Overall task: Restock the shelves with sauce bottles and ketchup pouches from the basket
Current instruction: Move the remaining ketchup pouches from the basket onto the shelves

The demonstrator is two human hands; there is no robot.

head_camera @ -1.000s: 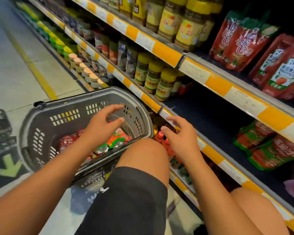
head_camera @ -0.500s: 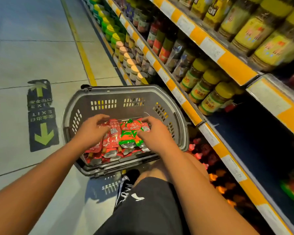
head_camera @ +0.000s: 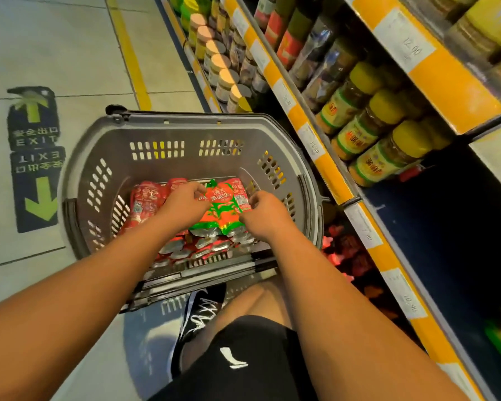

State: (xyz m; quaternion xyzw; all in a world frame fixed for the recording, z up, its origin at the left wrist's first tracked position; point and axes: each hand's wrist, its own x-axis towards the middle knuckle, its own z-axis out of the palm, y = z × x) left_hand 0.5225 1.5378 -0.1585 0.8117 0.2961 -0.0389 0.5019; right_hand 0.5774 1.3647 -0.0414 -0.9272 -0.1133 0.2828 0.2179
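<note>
A red and green ketchup pouch (head_camera: 224, 208) lies on top of the other pouches (head_camera: 148, 198) inside the grey basket (head_camera: 185, 128), which stands on the floor (head_camera: 55, 44) beside the shelves (head_camera: 315, 123). Both hands are in the basket: the left hand (head_camera: 185, 199) pinches the pouch's left edge, and the right hand (head_camera: 265, 212) seems to pinch its right edge, though the fingertips are partly hidden. Yellow-lidded jars (head_camera: 388, 151) stand on the shelf just right of the basket.

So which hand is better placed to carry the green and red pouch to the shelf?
Probably the right hand: it pinches the pouch edge nearest the shelf. The left hand is farther away.
</note>
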